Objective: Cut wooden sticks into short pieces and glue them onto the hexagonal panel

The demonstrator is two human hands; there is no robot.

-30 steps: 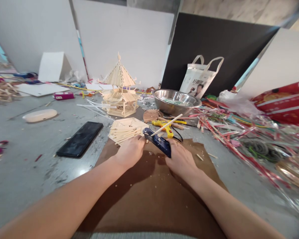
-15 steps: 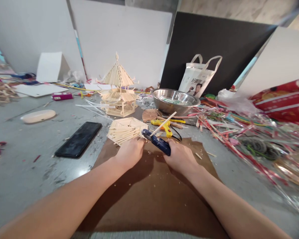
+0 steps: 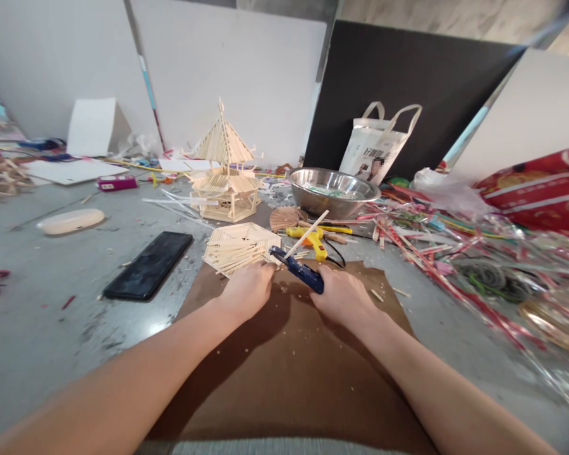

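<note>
My right hand (image 3: 344, 292) is wrapped round the handles of a dark blue hand cutter (image 3: 299, 270), whose head points up and left. A thin pale wooden stick (image 3: 308, 232) slants up to the right from the cutter's jaws. At the stick's lower end, my left hand (image 3: 249, 287) is closed in a pinch close to the cutter's head; the fingertips are partly hidden. Just beyond that hand lies a flat hexagonal stick panel (image 3: 241, 243) with loose sticks on it. Both hands are above a brown sheet (image 3: 284, 379) dotted with small chips.
Behind the panel stands a stick-built pavilion model (image 3: 225, 164). A yellow glue gun (image 3: 315, 243) and a steel bowl (image 3: 334, 193) are beyond my right hand. On the left lie a black phone (image 3: 149, 265) and a white case (image 3: 71, 221). Plastic-wrapped strips (image 3: 455, 265) clutter the right.
The stick in the cutter's jaws has tilted a little, its upper end shifting left. Both hands stay in nearly the same place.
</note>
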